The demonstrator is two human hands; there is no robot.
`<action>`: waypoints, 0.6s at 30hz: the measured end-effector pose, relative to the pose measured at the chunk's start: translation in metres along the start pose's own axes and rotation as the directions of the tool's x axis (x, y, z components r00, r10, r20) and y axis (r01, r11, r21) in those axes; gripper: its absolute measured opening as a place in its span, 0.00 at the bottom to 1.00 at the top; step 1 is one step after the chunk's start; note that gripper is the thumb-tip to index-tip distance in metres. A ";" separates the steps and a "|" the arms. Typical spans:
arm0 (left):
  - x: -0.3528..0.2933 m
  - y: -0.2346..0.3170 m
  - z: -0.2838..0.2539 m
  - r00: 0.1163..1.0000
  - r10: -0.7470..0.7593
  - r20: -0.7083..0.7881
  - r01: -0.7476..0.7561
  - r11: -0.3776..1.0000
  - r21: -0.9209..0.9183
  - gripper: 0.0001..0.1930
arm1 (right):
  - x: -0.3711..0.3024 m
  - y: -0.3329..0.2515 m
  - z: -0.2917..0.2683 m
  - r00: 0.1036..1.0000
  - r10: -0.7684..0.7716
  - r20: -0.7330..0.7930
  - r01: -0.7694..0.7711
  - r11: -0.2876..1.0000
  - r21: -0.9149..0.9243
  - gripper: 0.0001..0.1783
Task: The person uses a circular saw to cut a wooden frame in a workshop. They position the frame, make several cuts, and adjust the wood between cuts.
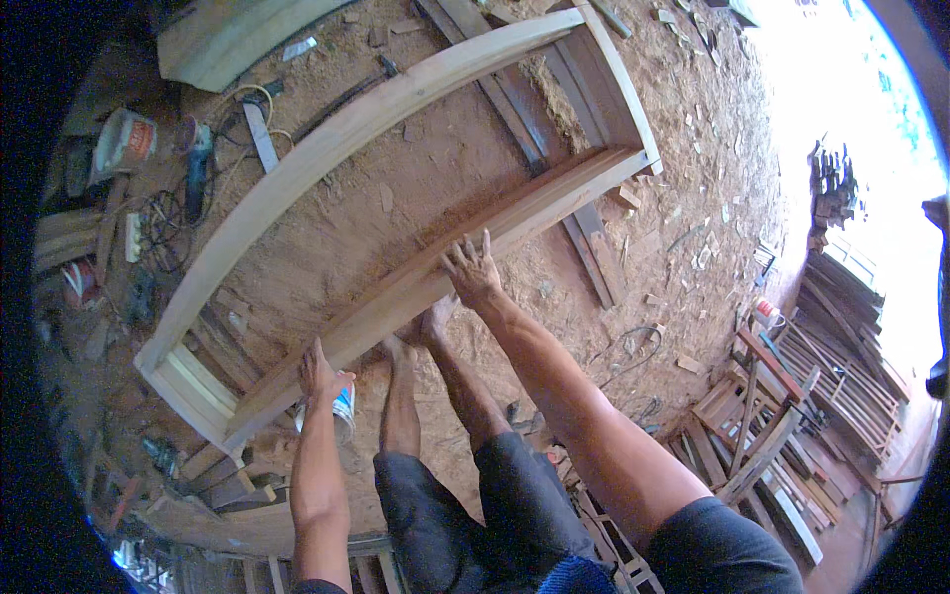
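Observation:
A large wooden frame [396, 297] lies across the ground in front of me, with a curved far rail, a straight near rail and short ends. My left hand [319, 376] is at the near rail's left part, fingers over its edge and thumb apart on my side. Farther right along that rail rests my right hand [473, 272], its fingers spread on the wood. Just below the left hand, a white and blue bucket [342, 412] is partly hidden by my forearm.
Dark beams [592, 259] lie under the frame's right part. At the left are an angle grinder [199, 163], cords and a white bucket [126, 147]. Timber piles [841, 337] stand at the right. Wood chips and sawdust cover the ground; my bare feet are close to the near rail.

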State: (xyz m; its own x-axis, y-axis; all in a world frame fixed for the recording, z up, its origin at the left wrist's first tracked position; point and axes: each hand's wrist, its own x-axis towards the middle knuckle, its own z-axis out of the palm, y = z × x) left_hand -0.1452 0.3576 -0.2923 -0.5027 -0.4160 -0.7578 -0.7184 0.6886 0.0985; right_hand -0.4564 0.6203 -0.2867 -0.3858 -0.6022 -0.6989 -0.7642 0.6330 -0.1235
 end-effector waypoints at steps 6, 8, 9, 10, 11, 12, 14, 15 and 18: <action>0.020 -0.010 0.036 0.998 0.050 -0.046 -0.051 0.998 -0.025 0.42 | 0.026 0.000 0.013 0.996 -0.087 -0.027 0.083 0.989 -0.121 0.22; 0.018 -0.019 0.033 0.987 0.109 -0.114 -0.109 0.994 0.006 0.38 | 0.027 -0.003 0.003 0.995 -0.095 0.033 0.099 0.987 -0.129 0.24; 0.015 -0.024 0.028 0.976 0.151 -0.160 -0.157 0.987 -0.023 0.38 | 0.023 -0.004 -0.005 0.994 -0.099 0.039 0.104 0.985 -0.138 0.25; 0.007 -0.028 0.023 0.969 0.168 -0.178 -0.180 0.982 -0.050 0.38 | 0.013 -0.004 -0.013 0.993 -0.088 0.085 0.100 0.984 -0.151 0.26; -0.003 -0.030 0.017 0.976 0.157 -0.151 -0.170 0.983 -0.076 0.37 | 0.003 -0.005 -0.022 0.987 -0.120 0.105 0.133 0.982 -0.131 0.27; -0.014 -0.034 0.007 0.965 0.184 -0.189 -0.208 0.971 -0.116 0.37 | -0.003 -0.007 -0.035 0.979 -0.145 0.146 0.162 0.980 -0.114 0.29; -0.033 -0.040 -0.022 0.965 0.176 -0.192 -0.211 0.961 -0.178 0.36 | -0.015 -0.008 -0.068 0.961 -0.187 0.203 0.206 0.976 -0.076 0.31; -0.042 -0.041 -0.039 0.954 0.203 -0.221 -0.244 0.954 -0.176 0.35 | -0.026 -0.010 -0.084 0.952 -0.206 0.226 0.223 0.974 -0.050 0.31; -0.074 -0.042 -0.092 0.934 0.257 -0.247 -0.295 0.947 -0.129 0.34 | -0.066 -0.016 -0.127 0.954 -0.262 0.145 0.262 0.965 0.021 0.33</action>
State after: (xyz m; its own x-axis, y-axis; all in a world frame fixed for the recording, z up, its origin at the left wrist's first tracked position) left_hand -0.1217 0.3052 -0.1809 -0.7734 -0.3584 -0.5230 -0.5940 0.6980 0.4000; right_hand -0.4840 0.5883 -0.1495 -0.0930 -0.6698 -0.7366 -0.8274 0.4636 -0.3170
